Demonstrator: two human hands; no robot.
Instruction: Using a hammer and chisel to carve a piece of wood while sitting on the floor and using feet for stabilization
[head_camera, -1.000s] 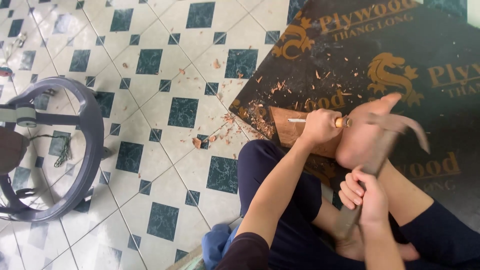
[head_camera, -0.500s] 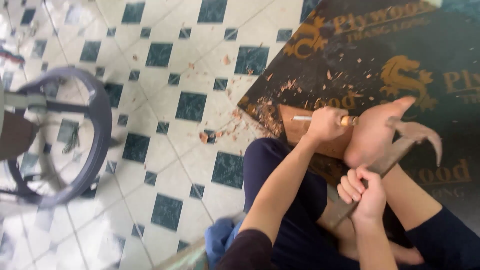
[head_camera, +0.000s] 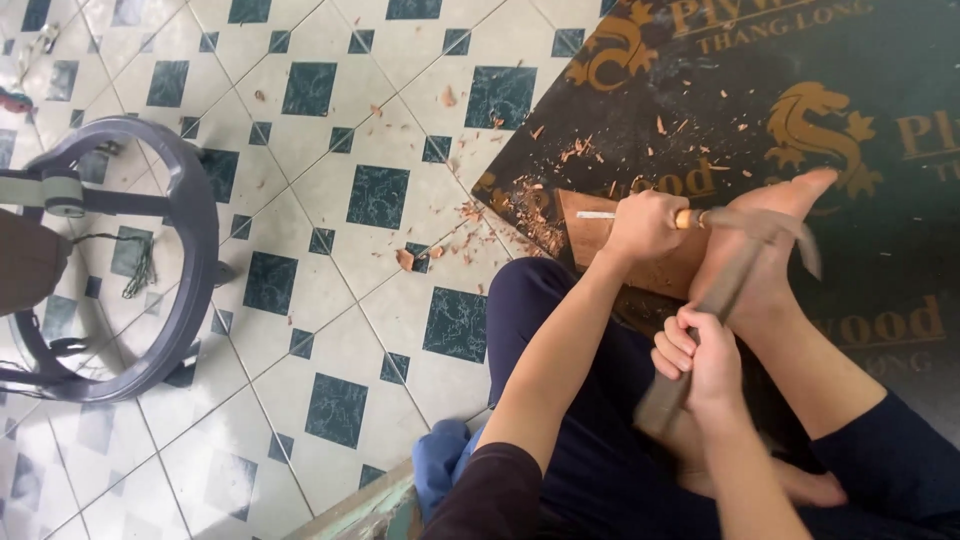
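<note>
Carving a wooden block on the floor with chisel and hammer.

We see a white floor of dark green diamond tiles (head_camera: 300, 300) filling the left of the frame, with a dark printed plywood sheet (head_camera: 720, 110) at upper right, likely laid to spare the tiles. A grey round plastic stool frame (head_camera: 190, 220) lies at left. On the sheet's lower edge sits a flat reddish-brown wooden block (head_camera: 590, 235), pinned by our bare foot (head_camera: 770, 250), seemingly so it cannot slide. Our left hand (head_camera: 640, 228) has its grip closed round a wooden-handled metal chisel (head_camera: 600, 215), blade pointing left over the block. Our right hand (head_camera: 705, 350) grips a blurred wooden-handled claw hammer (head_camera: 735, 270), its head at the chisel's butt. Wood chips (head_camera: 530, 210) scatter nearby.
</note>
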